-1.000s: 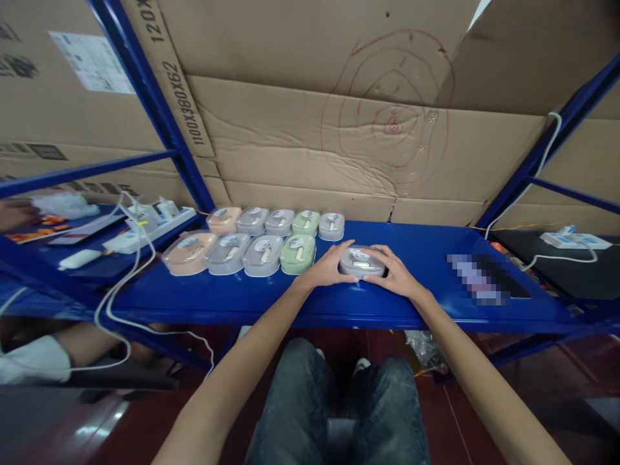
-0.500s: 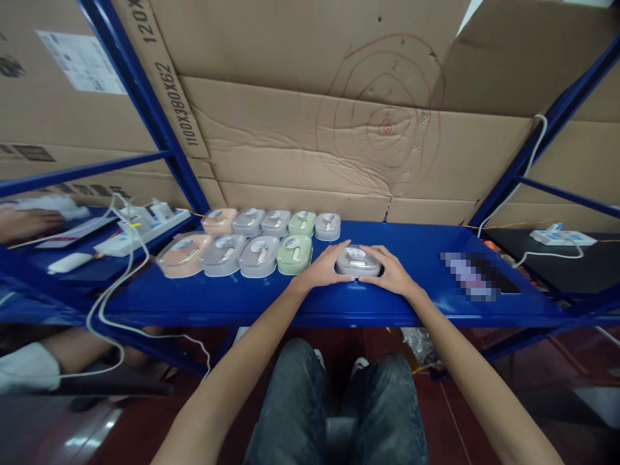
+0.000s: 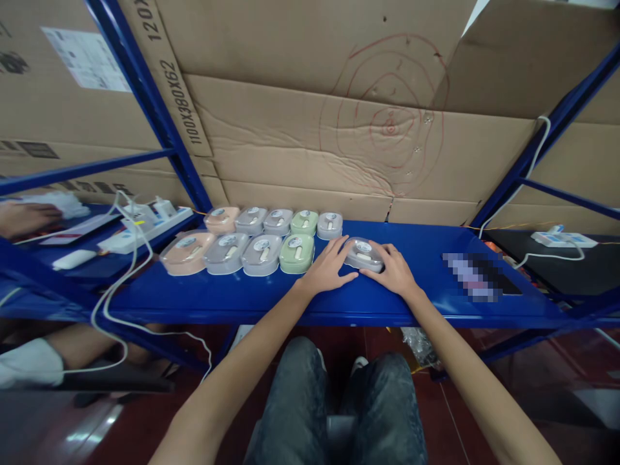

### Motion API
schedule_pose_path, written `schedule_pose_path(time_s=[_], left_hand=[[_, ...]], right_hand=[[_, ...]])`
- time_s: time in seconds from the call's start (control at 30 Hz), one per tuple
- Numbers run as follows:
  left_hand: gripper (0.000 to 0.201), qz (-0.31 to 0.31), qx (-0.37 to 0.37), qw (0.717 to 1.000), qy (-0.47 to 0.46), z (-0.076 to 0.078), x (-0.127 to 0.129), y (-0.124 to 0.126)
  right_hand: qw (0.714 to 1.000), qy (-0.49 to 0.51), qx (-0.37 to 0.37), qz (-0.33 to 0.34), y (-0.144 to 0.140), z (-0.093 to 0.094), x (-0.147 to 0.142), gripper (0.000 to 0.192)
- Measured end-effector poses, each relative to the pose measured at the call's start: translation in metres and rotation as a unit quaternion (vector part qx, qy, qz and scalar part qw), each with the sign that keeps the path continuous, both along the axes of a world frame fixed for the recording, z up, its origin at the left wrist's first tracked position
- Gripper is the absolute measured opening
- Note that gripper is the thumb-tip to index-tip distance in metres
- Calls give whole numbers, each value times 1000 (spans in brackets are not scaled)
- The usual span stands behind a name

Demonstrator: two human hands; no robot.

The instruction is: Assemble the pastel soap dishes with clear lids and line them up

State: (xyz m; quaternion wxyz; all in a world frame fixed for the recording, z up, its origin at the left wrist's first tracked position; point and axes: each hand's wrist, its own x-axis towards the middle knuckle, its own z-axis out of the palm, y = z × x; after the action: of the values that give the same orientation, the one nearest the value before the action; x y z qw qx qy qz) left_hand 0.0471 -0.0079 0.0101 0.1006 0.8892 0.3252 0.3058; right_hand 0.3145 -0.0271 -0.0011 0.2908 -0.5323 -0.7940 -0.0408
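A small grey lidded container [image 3: 364,253] rests on the blue shelf [image 3: 271,300] between my hands. My right hand [image 3: 394,271] grips its right side, fingers curled over the top. My left hand [image 3: 328,268] lies flat on the shelf at its left, fingers spread, fingertips touching its edge. To the left stand two rows of similar containers: a front row with a peach one [image 3: 186,250], two grey ones and a green one [image 3: 296,252], and a back row [image 3: 276,221] of peach, grey and green ones.
Cardboard sheets [image 3: 339,129] wall off the back of the shelf. White power strips [image 3: 145,226] with cables lie at the left, another power strip [image 3: 564,239] at the right. A blurred flat object [image 3: 477,276] lies right of my hands. Another person's hand [image 3: 22,216] shows far left.
The grey container has shifted slightly back and right under my right hand. My left hand has come off its top and now lies flat beside it.
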Motion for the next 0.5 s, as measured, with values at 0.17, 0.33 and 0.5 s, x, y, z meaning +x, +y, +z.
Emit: schedule_pose_path(time_s=[0.17,0.33,0.5], left_hand=[[66,50,66,997,-1,18,-7,-30],[59,183,101,978,-12,41,-63,-53],[61,334,87,937,47,60,-161,-50]], right_hand=[[997,-45,18,-57,-3,3,-4,85],[989,-94,37,-110,-14,11,-11,83],[984,-137,65,-98,-21,14,-16,98]])
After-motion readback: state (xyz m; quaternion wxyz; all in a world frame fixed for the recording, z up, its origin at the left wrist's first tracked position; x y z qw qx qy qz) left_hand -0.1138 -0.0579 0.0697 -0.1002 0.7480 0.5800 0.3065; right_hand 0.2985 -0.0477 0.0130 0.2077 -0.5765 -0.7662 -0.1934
